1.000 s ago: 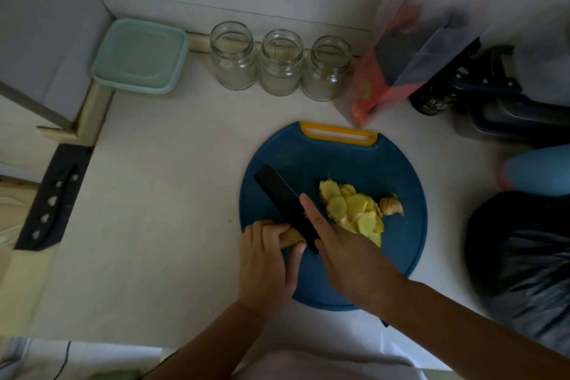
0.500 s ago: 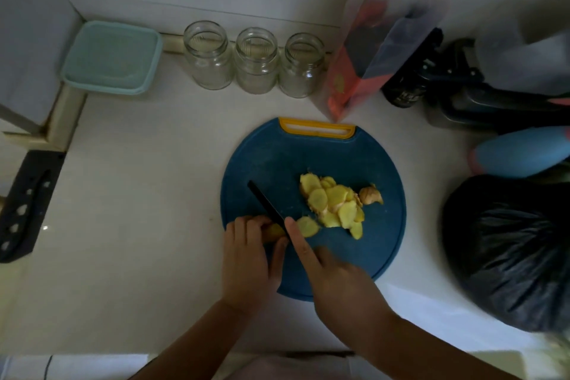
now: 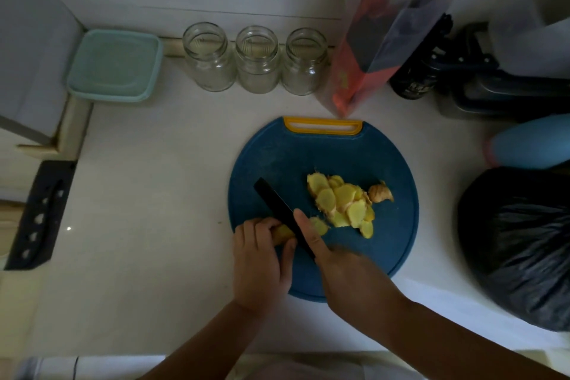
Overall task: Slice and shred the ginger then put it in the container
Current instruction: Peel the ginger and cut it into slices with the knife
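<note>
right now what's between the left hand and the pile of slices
The black knife, set on the ginger piece that the left hand grips; the right hand holds it. One loose slice sits just beyond. Head view shows it.

Both bare forearms enter from the 6 o'clock edge of the view and converge toward the middle. The left forearm slants in from 7 o'clock and the right from 4 o'clock. The left grip (image 3: 262, 259) lies back-up. Its fingers (image 3: 256, 228) curl over toward 12 o'clock and pin a piece of ginger (image 3: 282, 233), and its thumb points to 1 o'clock. The right grip (image 3: 345, 268) sits just beside it at 3 o'clock, also back-up. It is closed on a knife (image 3: 277, 203), whose handle is hidden under the palm. Its forefinger (image 3: 303, 222) lies straight along the back of the blade, pointing to 11 o'clock. Both wrists are held fairly straight.
</note>
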